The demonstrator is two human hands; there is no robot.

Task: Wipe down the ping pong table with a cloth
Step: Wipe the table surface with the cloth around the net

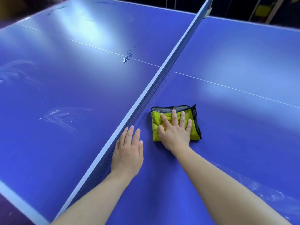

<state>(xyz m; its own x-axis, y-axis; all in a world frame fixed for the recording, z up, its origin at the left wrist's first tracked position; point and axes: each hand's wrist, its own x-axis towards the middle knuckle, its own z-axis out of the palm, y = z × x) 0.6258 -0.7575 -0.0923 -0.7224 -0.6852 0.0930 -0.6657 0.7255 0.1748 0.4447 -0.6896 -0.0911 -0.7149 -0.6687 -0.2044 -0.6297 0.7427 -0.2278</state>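
Blue ping pong table (235, 51), net (151, 93) crossing diagonally; right hand (176, 132) flat, fingers spread, pressing yellow cloth (156, 127) at frame centre; left hand (128, 151) flat, empty, beside net.

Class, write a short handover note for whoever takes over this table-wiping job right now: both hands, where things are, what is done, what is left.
Left hand: open, flat on the table beside the net, holding nothing.
Right hand: open, fingers spread, pressing the folded yellow-green cloth; no grip round it.
The cloth lies on the right-hand half, close to the net.
Done: cannot tell how much; this half looks mostly clean, with streaks near its right edge.
Left to do: water droplets on the centre line and smears on the half across the net.
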